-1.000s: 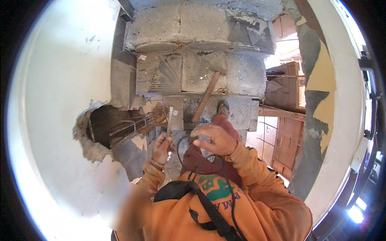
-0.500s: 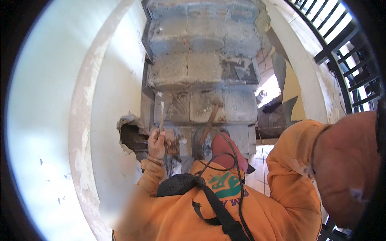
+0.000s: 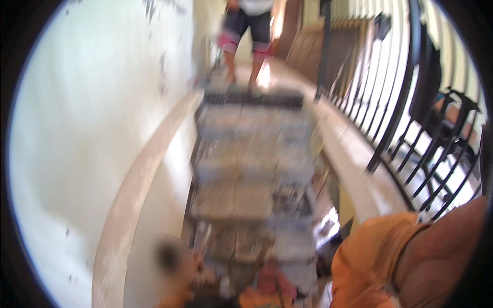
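Observation:
My left hand (image 3: pixel 204 274) is low in the picture and smeared by motion. It is closed around a thin, pale-tipped chisel (image 3: pixel 206 237) that points up toward the stairs. My right hand (image 3: pixel 447 256) is raised very close at the right edge, with an orange sleeve (image 3: pixel 367 256) behind it; its fingers are out of sight. A hammer's wooden handle (image 3: pixel 264 252) leans on a lower step, blurred, between my left hand and my red-clad leg (image 3: pixel 272 280).
Worn concrete steps (image 3: pixel 241 200) climb ahead between a pale wall (image 3: pixel 92 128) and a light ledge (image 3: pixel 344 138) with a black metal railing (image 3: pixel 393 133). At the top, another person (image 3: pixel 249 36) stands in shorts. A gap (image 3: pixel 327 228) opens beside the lower steps.
The view has tilted up, so the stair top and the standing person now show, and my left hand with the chisel sits lower in the picture. My right hand stays raised.

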Demonstrator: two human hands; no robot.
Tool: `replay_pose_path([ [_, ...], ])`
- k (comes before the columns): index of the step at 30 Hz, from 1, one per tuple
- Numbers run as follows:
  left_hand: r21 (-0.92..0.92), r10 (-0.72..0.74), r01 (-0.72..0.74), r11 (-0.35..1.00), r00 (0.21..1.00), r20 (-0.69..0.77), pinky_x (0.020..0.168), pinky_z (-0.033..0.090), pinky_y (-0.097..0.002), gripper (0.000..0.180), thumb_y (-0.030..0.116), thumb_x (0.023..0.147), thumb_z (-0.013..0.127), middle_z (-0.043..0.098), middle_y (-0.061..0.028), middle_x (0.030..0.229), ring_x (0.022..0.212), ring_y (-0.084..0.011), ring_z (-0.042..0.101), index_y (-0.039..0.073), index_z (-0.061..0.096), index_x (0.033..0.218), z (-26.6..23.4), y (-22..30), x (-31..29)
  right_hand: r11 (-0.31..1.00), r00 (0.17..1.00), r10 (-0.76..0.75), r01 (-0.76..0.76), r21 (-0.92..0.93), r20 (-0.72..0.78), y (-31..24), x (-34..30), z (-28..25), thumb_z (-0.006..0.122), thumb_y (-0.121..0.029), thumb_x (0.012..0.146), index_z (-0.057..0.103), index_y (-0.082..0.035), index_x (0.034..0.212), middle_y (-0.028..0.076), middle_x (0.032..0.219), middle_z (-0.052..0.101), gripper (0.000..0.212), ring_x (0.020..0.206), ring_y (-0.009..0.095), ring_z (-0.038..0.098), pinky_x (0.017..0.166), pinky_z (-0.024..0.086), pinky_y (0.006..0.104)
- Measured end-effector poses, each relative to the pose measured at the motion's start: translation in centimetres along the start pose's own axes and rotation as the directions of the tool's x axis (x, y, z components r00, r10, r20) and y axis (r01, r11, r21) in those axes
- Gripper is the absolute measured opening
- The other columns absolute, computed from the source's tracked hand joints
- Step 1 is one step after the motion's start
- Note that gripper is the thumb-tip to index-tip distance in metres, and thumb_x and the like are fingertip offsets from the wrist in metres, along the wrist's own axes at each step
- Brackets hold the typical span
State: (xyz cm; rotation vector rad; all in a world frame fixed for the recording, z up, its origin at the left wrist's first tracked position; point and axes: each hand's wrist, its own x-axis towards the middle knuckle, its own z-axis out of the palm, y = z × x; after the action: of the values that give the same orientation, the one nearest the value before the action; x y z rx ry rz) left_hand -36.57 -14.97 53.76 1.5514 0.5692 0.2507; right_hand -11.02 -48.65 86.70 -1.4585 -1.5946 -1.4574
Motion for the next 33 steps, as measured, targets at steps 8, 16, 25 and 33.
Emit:
replay_pose_path([
  [8, 0.069, -0.167, 0.154, 0.986, 0.832, 0.529, 0.058, 0.039, -0.0219, 0.013, 0.016, 0.093, 0.054, 0.051, 0.0024, 0.074, 0.065, -0.007, 0.047, 0.005, 0.058, 0.096, 0.4, 6.5, -2.5, 0.993, 0.994, -0.089, 0.083, -0.09, -0.06, -1.8, 3.8, -3.3, 0.057, -0.022, 0.089, 0.058, 0.003, 0.113, 0.021, 0.114, 0.058, 0.035, 0.112, 0.033, 0.054, 0.097, 0.04, 0.0424],
  [16, -0.04, -0.177, 0.272, 0.961, 0.724, 0.667, 0.067, 0.043, -0.0248, 0.017, 0.014, 0.093, 0.053, 0.059, -0.0017, 0.082, 0.075, -0.0115, 0.055, 0.0, 0.058, 0.101, -0.5, 5.0, -8.5, 0.988, 0.991, -0.119, 0.124, 0.094, -0.064, -3.9, 4.7, -2.5, 0.056, -0.021, 0.089, 0.059, 0.002, 0.11, 0.022, 0.112, 0.059, 0.032, 0.109, 0.033, 0.055, 0.095, 0.041, 0.0421],
  [25, -0.05, -0.545, 0.636, 0.77, 0.696, 0.468, 0.068, 0.046, -0.0228, 0.013, 0.005, 0.092, 0.049, 0.063, -0.0052, 0.083, 0.078, -0.0132, 0.061, -0.003, 0.057, 0.098, -8.6, 2.5, -19.1, 0.777, 0.893, 0.416, -0.448, 0.443, 0.173, -6.6, -4.1, 4.2, 0.061, -0.014, 0.087, 0.064, 0.001, 0.104, 0.019, 0.106, 0.062, 0.024, 0.1, 0.028, 0.06, 0.087, 0.046, 0.036],
  [33, 0.08, -0.63, 0.672, 0.736, 0.637, 0.444, 0.074, 0.05, -0.0276, 0.019, -0.002, 0.09, 0.043, 0.065, -0.0099, 0.087, 0.077, -0.0166, 0.062, -0.003, 0.054, 0.105, -7.1, 3.3, -17.2, 0.155, 0.133, 0.695, -0.987, 0.035, 0.707, -14.4, -32.1, 18.4, 0.062, -0.026, 0.087, 0.063, -0.005, 0.11, 0.015, 0.105, 0.064, 0.031, 0.096, 0.026, 0.062, 0.081, 0.049, 0.0327],
])
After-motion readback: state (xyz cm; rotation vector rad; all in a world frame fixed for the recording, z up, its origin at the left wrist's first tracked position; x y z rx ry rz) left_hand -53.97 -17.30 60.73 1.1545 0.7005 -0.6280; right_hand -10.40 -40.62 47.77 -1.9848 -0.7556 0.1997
